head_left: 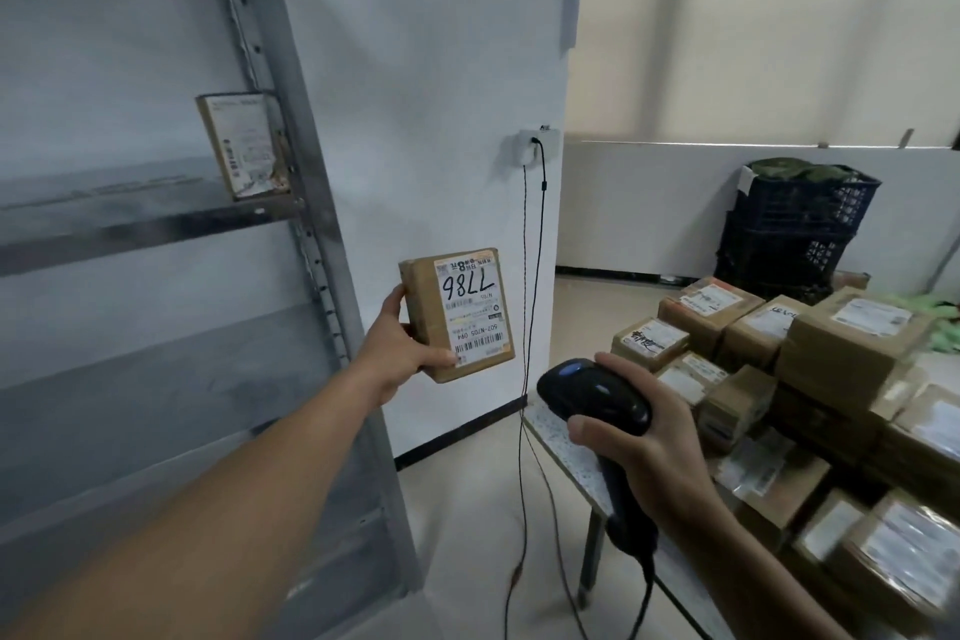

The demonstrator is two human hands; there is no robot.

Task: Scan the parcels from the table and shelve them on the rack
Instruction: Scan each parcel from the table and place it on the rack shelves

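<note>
The left hand point(410, 343) gripped a small brown cardboard parcel point(470, 312) by its lower left corner. The thumb pressed on the bottom edge of the white shipping label and the other fingers curled round the box's left side. The parcel was held upright in the air before the white wall, label toward the camera, its black handwritten digits upside down. It hung apart from the tall grey metal rack point(332, 244), which stood at its nine o'clock.

At the parcel's five o'clock, the right hand point(649, 457) was wrapped round the handle of a black handheld barcode scanner point(597, 392). The scanner's rounded head pointed toward eleven o'clock, near the parcel but not touching it.

On the rack's upper shelf, at ten o'clock in the view, a flat brown labelled box point(241, 146) stood on edge against the upright.

At four o'clock a speckled grey table point(566, 447) carried a heap of brown cardboard boxes point(841, 353) with white labels, stacked in layers. At two o'clock, two black plastic lattice crates point(795, 234) stood one on the other. The top crate held something dark green, too blurred to identify.

A thin black cable point(524, 276) hung from a white wall socket point(535, 146) at the parcel's one o'clock.
</note>
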